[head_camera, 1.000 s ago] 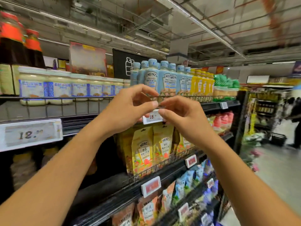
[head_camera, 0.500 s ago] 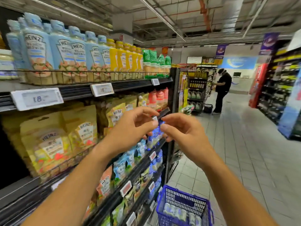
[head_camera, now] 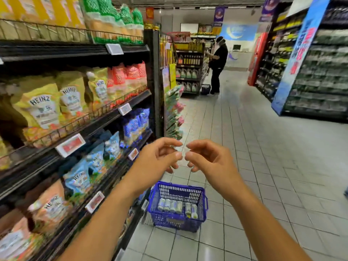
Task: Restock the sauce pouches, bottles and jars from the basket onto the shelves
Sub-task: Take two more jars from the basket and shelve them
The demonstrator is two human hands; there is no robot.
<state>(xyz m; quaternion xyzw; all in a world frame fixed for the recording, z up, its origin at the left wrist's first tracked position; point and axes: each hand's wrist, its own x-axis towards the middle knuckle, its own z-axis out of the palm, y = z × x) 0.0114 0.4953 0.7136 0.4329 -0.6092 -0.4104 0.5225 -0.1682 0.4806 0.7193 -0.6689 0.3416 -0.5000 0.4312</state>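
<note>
Left hand (head_camera: 156, 163), right hand (head_camera: 211, 163) seemingly lowered.

Supermarket aisle: stocked shelves (head_camera: 120, 102), price tags (head_camera: 124, 109), shopping basket (head_camera: 178, 221).

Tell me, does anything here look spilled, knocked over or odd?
Nothing stands out. The blue basket sits upright on the floor, its bottles in a row, and the yellow pouches stand in rows. No spill shows.

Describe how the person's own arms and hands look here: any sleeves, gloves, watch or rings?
The left hand and right hand are bare, with no gloves, and no rings show on the visible fingers. The left forearm and right forearm are uncovered down to the picture's bottom edge, so no sleeve shows. Neither wrist carries a watch or bracelet.
</note>
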